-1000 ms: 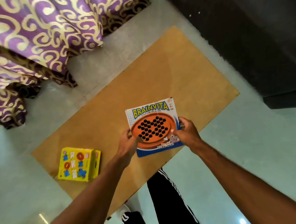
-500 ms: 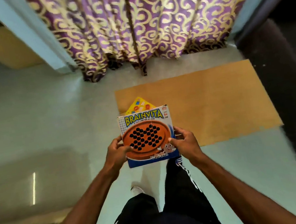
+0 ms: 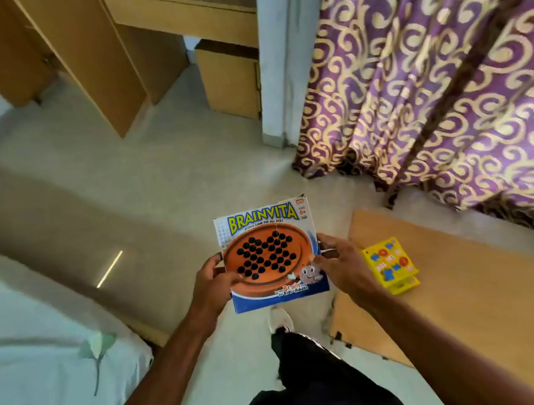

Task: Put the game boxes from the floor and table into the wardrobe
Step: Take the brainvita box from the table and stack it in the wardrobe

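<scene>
View swung left: wooden unit (image 3: 91, 55), possibly the wardrobe, now ahead. Brainvita box (image 3: 271, 253) gripped by its sides, mid-air, in left hand (image 3: 214, 284) and right hand (image 3: 341, 267) — yellow box (image 3: 391, 265) left behind on board (image 3: 480, 292).

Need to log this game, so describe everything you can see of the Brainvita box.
The Brainvita box is flat, square, cardboard-looking, blue and white, with yellow BRAINVITA lettering over a pictured round orange board dotted with black pegs. It looks closed and is held face-up above the floor; the left hand grips its left edge, the right hand its right edge.
</scene>
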